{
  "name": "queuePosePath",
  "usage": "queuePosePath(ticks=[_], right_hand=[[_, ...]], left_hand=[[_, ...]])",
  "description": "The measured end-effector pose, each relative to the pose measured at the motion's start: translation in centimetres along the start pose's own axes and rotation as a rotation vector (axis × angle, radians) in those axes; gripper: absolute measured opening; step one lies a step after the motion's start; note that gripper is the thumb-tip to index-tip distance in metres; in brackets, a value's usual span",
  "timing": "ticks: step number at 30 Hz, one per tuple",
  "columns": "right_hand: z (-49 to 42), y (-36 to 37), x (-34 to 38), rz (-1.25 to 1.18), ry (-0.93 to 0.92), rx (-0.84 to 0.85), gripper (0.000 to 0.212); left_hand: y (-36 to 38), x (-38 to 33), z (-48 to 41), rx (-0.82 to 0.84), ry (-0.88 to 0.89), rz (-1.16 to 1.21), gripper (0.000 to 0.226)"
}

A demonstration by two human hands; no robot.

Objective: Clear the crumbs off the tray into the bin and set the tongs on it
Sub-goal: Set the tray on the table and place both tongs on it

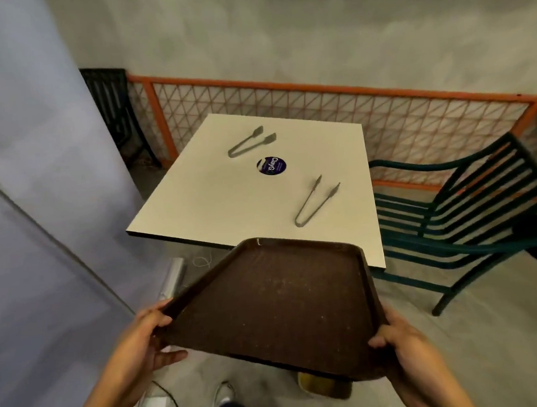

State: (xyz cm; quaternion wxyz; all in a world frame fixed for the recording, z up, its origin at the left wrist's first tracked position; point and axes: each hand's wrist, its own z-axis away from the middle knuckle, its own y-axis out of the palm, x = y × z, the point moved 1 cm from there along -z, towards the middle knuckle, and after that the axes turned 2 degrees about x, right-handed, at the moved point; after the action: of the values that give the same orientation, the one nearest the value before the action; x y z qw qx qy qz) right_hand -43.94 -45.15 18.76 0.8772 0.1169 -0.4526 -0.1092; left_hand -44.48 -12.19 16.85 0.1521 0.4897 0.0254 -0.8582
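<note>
I hold a dark brown tray point(277, 307) in the air in front of the white square table point(216, 203), its far edge over the table's near corner. My left hand point(143, 342) grips the tray's near left edge. My right hand point(401, 343) grips its near right corner. A few pale specks dot the tray's surface. Two metal tongs lie on the table: one pair point(250, 141) toward the far side, another pair point(314, 201) toward the right. No bin is in view.
A round dark sticker point(271, 166) sits mid-table. A dark green slatted chair point(471, 208) stands right of the table, another dark chair point(111, 106) at the far left. An orange mesh fence point(317, 104) runs behind. A grey wall point(28, 188) is close on my left.
</note>
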Motion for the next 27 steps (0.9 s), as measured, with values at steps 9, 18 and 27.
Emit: queuePosePath(ticks=[9, 18, 27], right_hand=[[-13.5, 9.3, -5.9, 0.028, -0.007, 0.02, 0.111], [-23.3, 18.8, -12.4, 0.112, 0.348, -0.103, 0.049], [-25.1, 24.0, -13.3, 0.347, 0.563, 0.093, 0.019]], left_hand=[[-7.5, -0.2, -9.4, -0.18, -0.08, 0.182, 0.031], [-12.0, 1.6, -19.1, -0.138, -0.325, 0.383, 0.041], [-11.0, 4.4, -24.0, -0.032, -0.408, 0.138, 0.067]])
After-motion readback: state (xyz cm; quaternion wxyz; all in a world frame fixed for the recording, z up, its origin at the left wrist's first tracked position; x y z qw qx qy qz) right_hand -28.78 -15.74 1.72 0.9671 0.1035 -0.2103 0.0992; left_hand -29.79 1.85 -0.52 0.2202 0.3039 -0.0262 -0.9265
